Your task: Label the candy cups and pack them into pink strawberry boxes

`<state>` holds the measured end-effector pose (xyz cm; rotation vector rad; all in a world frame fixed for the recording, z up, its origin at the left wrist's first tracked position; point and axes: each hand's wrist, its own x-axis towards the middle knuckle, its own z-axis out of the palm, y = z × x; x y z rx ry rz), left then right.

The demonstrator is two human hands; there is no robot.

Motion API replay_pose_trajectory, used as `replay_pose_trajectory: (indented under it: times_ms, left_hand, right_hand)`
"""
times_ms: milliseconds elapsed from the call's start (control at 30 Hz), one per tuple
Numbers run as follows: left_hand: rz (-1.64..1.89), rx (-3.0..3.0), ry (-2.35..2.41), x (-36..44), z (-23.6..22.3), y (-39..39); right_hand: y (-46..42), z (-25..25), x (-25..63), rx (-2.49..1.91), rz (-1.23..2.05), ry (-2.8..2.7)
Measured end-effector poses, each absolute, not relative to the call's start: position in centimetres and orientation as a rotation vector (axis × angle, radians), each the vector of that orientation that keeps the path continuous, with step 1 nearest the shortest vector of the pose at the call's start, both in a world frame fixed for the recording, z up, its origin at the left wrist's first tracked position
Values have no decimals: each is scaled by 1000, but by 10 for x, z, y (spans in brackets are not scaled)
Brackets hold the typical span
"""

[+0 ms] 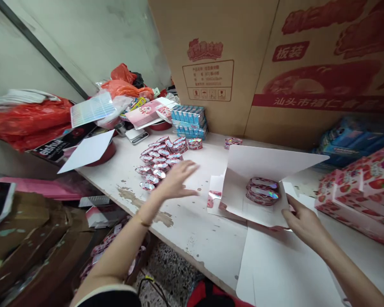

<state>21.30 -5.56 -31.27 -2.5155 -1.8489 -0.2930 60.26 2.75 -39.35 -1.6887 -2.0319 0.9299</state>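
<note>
My left hand (176, 180) hovers open, fingers stretched out, just right of a cluster of small round pink foil-topped cups (158, 160) on the worn white table (185, 226). Nothing is in it. My right hand (302, 221) grips the near right edge of an open white paper box (259, 170) with its lid flap raised. Inside the box lie a few of the same pink cups (263, 191), stacked on their sides.
Blue packs (188, 121) are stacked behind the cups. Large cardboard cartons (275, 64) stand along the back. Strawberry-print boxes (365, 192) sit at the right, flat white sheets (275, 264) in front, red bags (28, 121) and papers at the left.
</note>
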Motion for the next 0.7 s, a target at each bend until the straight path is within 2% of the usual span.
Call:
replay_pose_trajectory:
  times_ms: [133,233,367,533,700]
  left_hand:
    - [172,-2128,-2179,91,-338,-120]
    - [314,-2085,-2284,54,-369,-148]
    - [142,-2049,-2302,55,-390,-150]
    - [-67,-2032,-2389,73,-386,-135]
    - [-474,-2056,-2570,112,-375,-129]
  right_hand:
    - [27,-397,606,-1637,1099,-1900]
    - [26,-398,609,-1693,1161,-1822]
    - [20,-393,609,-1695,1150,-1848]
    - [19,-392,606,-1668,1203,-1853]
    - [25,-410,601,-1626,998,-1848]
